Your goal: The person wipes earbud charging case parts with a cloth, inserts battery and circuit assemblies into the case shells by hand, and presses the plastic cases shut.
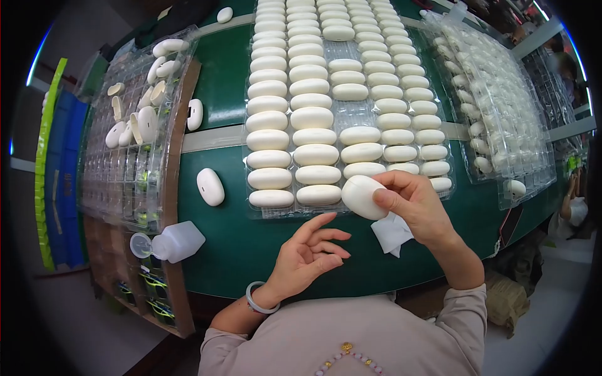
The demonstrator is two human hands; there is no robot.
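Observation:
Between the thumb and fingers of my right hand (411,203) is a white oval plastic case (362,197), held up at the near edge of the tray. My left hand (308,258) is beside it, palm turned inward, fingers loosely curled and apart with nothing in them. A clear plastic tray (354,119) holds rows of similar white cases, standing on edge, with a few bare slots in the middle column. Under my right hand lies a folded white cloth or tissue (391,233). One loose white case (210,187) rests on the green table left of the tray.
A squarish plastic bottle with its cap flipped open (182,242) lies at the left. Loose shells sit on a stack of clear trays (119,182) beyond it. More filled trays (501,113) are stacked at the right. A blue crate (63,182) stands far left.

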